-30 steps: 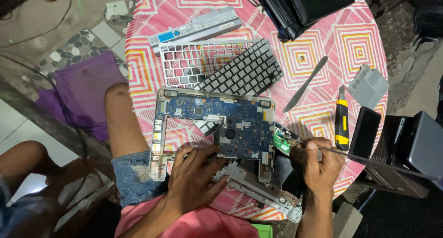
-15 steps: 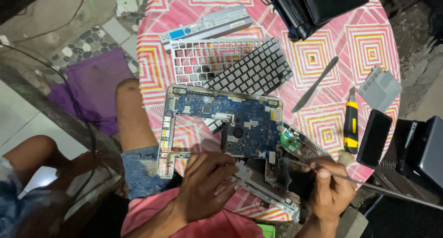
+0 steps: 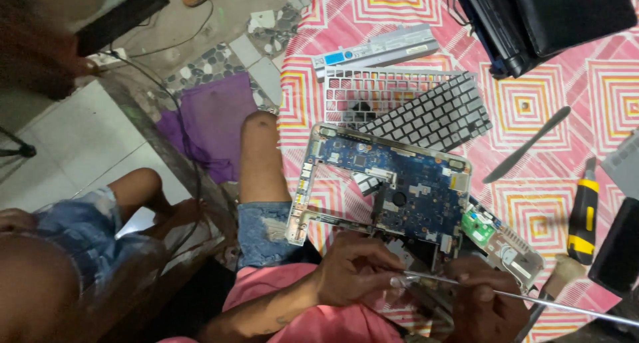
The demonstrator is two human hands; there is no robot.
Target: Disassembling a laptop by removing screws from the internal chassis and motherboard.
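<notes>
An opened laptop base with a blue circuit board (image 3: 399, 186) lies on the round table with a pink patterned cloth (image 3: 532, 103), near my body. My left hand (image 3: 356, 266) rests at the base's near edge and pinches the tip end of a long thin metal rod (image 3: 532, 300). My right hand (image 3: 482, 300) grips the same rod further along; the rod runs off to the right. A small green board (image 3: 479, 226) sits at the base's right corner.
Behind the base lie a grey keyboard (image 3: 432, 117), a keyboard frame (image 3: 363, 93) and a silver battery pack (image 3: 376, 50). A black knife-like tool (image 3: 526, 145), a yellow-black screwdriver (image 3: 584, 213) and a black laptop (image 3: 546, 17) lie right. A seated person's knee (image 3: 256, 137) touches the table's left edge.
The camera has shifted so the table sits further right and lower. My hands have moved closer together at the base's near edge, both on the rod.
</notes>
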